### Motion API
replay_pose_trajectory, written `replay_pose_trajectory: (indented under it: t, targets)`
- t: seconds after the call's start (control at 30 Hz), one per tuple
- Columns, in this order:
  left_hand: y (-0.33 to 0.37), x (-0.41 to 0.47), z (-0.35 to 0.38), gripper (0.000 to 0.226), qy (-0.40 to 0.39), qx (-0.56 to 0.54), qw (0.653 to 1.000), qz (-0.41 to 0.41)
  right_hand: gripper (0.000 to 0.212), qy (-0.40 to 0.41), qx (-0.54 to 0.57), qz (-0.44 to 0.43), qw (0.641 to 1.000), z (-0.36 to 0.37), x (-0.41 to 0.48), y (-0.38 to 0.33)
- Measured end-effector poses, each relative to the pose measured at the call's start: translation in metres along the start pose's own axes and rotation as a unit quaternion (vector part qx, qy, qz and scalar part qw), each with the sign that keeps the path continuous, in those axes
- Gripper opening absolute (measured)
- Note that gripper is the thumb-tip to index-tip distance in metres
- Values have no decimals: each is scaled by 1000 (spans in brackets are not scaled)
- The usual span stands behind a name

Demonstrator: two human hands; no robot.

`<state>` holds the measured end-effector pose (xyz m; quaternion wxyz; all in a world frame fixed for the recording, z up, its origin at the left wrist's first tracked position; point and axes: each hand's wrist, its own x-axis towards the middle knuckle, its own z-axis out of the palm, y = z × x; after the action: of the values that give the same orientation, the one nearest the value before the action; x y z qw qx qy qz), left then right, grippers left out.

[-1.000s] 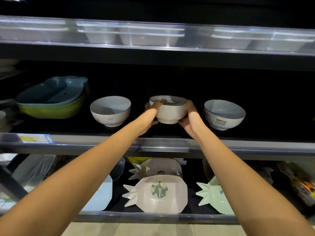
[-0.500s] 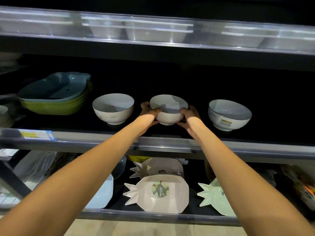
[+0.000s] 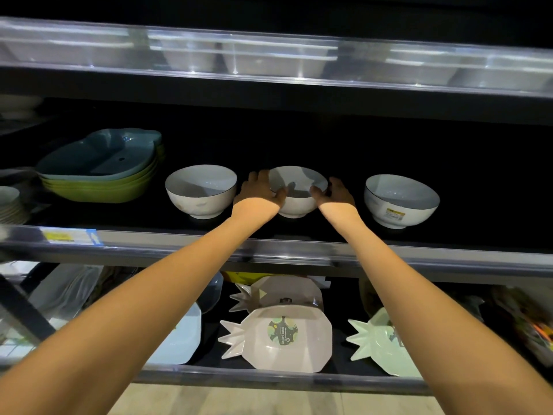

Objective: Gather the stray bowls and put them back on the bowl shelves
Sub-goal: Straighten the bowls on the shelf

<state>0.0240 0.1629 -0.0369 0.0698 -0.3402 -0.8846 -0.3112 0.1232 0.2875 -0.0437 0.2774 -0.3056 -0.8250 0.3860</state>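
A white bowl (image 3: 299, 182) with a thin dark rim stands on the dark middle shelf (image 3: 299, 232), between two like bowls. My left hand (image 3: 258, 191) cups its left side with the thumb across the front. On the other side my right hand (image 3: 336, 194) holds it, thumb on the front wall. Both hands lie in the shelf's shadow, so I cannot make out how firmly the fingers press. The left neighbour bowl (image 3: 200, 190) is a hand's width away. The right neighbour bowl (image 3: 401, 199) carries a yellow sticker.
A stack of green dishes topped by a blue one (image 3: 98, 172) sits left on the same shelf, beside small plates (image 3: 9, 202). White trays (image 3: 239, 55) fill the shelf above. Pineapple-shaped plates, pink (image 3: 278, 339) and mint (image 3: 380, 339), lie on the shelf below. A clear rail (image 3: 179, 244) fronts the middle shelf.
The bowl has gone from raised in both hands down and deeper onto the shelf, where it now rests on its foot. My hands stay at its sides.
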Motion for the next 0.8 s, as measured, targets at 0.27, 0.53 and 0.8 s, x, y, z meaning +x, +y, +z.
replay_pose_trajectory:
  t: [0.27,0.53,0.8]
  targets:
    - [21,-23,-29,55,51,241,959,136,44,52,-320,-148,934,-40,-24,-20]
    - [51,-67,-51,52,61,314,933,165,47,55,-417,-241,875,-77,-73,-37]
    - [41,-104,-47,61,88,300,932,182,49,26,-433,-275,858,-79,-102,-28]
